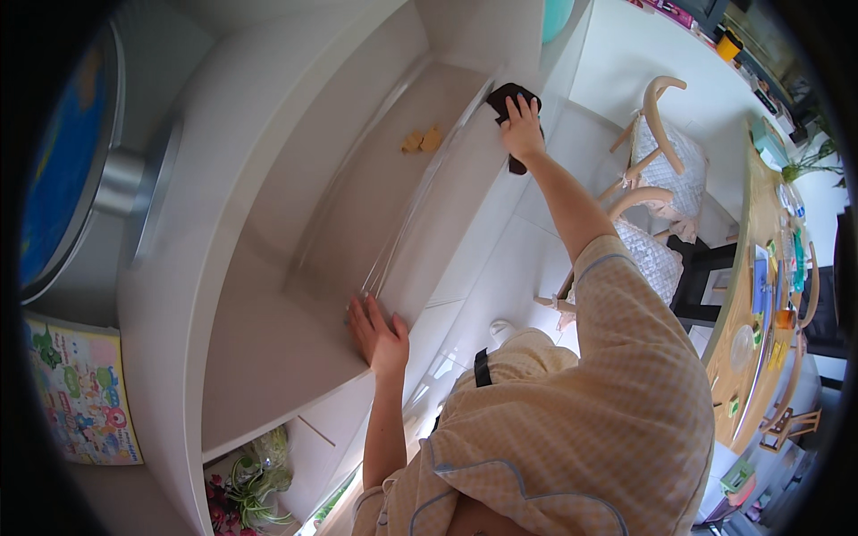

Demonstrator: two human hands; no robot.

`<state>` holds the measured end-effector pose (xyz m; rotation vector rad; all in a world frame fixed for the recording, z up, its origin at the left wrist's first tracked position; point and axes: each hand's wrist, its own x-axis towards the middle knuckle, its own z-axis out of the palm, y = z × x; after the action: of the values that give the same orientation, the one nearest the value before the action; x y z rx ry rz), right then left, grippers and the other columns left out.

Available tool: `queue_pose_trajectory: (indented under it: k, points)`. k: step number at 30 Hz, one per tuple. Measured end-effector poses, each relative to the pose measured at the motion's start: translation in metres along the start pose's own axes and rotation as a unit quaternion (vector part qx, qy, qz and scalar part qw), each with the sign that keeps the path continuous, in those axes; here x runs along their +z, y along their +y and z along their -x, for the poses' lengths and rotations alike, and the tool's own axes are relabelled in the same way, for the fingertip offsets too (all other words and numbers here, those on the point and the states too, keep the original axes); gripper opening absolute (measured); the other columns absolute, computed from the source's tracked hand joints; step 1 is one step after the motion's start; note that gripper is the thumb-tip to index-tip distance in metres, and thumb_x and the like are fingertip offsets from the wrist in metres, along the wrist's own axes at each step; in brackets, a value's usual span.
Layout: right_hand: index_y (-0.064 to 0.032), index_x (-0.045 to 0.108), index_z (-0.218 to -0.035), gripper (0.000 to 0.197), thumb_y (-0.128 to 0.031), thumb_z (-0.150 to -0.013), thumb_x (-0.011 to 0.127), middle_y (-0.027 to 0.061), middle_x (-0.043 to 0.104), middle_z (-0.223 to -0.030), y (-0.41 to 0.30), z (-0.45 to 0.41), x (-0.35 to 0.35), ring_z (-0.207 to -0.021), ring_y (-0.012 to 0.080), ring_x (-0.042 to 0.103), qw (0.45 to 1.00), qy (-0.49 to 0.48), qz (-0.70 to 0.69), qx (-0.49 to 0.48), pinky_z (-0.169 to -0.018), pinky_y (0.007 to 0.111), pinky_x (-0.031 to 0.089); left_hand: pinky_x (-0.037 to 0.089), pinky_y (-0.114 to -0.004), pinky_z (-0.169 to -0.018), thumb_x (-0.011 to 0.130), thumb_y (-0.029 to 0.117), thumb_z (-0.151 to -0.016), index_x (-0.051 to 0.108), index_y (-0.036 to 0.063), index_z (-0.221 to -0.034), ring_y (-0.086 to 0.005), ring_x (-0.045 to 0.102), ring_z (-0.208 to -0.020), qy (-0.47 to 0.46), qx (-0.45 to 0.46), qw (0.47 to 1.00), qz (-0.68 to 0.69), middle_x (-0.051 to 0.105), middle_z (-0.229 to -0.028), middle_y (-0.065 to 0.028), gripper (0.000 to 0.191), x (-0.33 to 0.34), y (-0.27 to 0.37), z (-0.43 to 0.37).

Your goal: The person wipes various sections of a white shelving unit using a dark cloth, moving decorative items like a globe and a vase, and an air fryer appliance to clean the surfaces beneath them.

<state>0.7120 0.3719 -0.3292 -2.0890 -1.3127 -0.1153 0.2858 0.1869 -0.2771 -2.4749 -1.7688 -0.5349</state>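
Note:
Inside a pale shelf compartment [281, 355] lies a long, clear plastic tray or sheet [375, 187], its rims catching the light. A few small yellowish pieces [422, 140] rest near its far end. My left hand [382, 340] lies with spread fingers at the near end of the clear plastic, on the shelf surface. Out at the far front edge of the shelf, my right hand [524, 130] presses on a dark brown or black cloth [515, 100], which partly hangs over the edge.
Wooden chairs with quilted cushions [670, 161] stand by a wooden dining table [730, 335] bearing several items. A printed children's booklet or box [84, 395] and a round blue screen or globe [64, 161] are at left. Potted plants [258, 476] sit in a lower compartment.

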Motion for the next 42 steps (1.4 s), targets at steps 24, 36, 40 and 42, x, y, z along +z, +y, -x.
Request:
queue_pose_trajectory:
  k: [24,36,40,42]
  points:
    - [-0.0107,0.040,-0.133,0.063,-0.018,-0.073,0.058,0.0109,0.035,-0.140,-0.090,0.178,-0.048,-0.130,0.0353,0.028,0.927,-0.139,-0.028,-0.346,-0.102,0.058,0.023,0.027,-0.054,-0.101,0.050,0.028,-0.085,0.036,0.0034,-0.135,-0.0432,0.033,-0.124,0.068,-0.022,0.997,-0.014,0.030,-0.139,-0.0233,0.058,0.003,0.003,-0.001]
    - [-0.0064,0.059,-0.112,0.045,-0.023,-0.071,0.059,0.0107,0.054,-0.122,-0.195,0.260,-0.055,-0.121,0.0295,0.042,0.873,-0.108,-0.228,-0.418,-0.103,0.045,0.028,0.019,-0.058,-0.103,0.040,0.035,-0.091,0.040,0.0076,-0.134,-0.0399,0.031,-0.127,0.078,-0.052,0.995,-0.037,0.033,-0.140,-0.0186,0.051,0.005,0.000,0.003]
    - [-0.0064,0.059,-0.113,0.047,-0.020,-0.067,0.058,0.0108,0.055,-0.122,-0.165,0.227,-0.038,-0.116,0.0295,0.048,0.856,-0.077,-0.191,-0.475,-0.101,0.046,0.031,0.019,-0.058,-0.103,0.041,0.038,-0.090,0.038,0.0085,-0.135,-0.0394,0.031,-0.127,0.055,-0.068,0.995,-0.054,0.032,-0.140,-0.0184,0.054,0.009,-0.002,0.004]
    - [-0.0079,0.061,-0.110,0.048,-0.018,-0.063,0.057,0.0110,0.056,-0.120,-0.141,0.196,-0.037,-0.113,0.0297,0.051,0.856,-0.052,-0.182,-0.481,-0.097,0.047,0.036,0.019,-0.058,-0.103,0.042,0.039,-0.090,0.038,0.0085,-0.135,-0.0392,0.031,-0.127,0.049,-0.075,0.994,-0.058,0.032,-0.140,-0.0182,0.054,0.008,-0.003,0.006]
